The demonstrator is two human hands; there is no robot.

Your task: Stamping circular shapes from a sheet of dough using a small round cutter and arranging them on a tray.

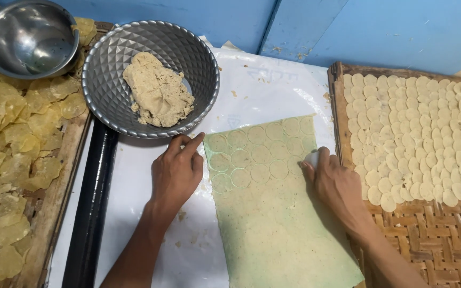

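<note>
A white plastic sheet (150, 176) covers the worktable below a blue wall (380, 26), and on it, nearest you, lies one thin rolled sheet of dough (278, 234) scored with some fifteen circles. Your left hand (176, 170) rests open at its left edge, fingertips touching the dough. Your right hand (334, 184) is closed around a small white round cutter (311, 158) pressed at the right edge. A slip there could likely tear the thin dough or overlap the cuts. One black rolling pin (93, 208) lies left. Two woven trays flank you: cut rounds (417, 133), too many to count, right; yellow crisps (12, 160) left. Farther off, two metal bowls: one (150, 77) holds a dough lump (157, 89), one (28, 37) is empty.
</note>
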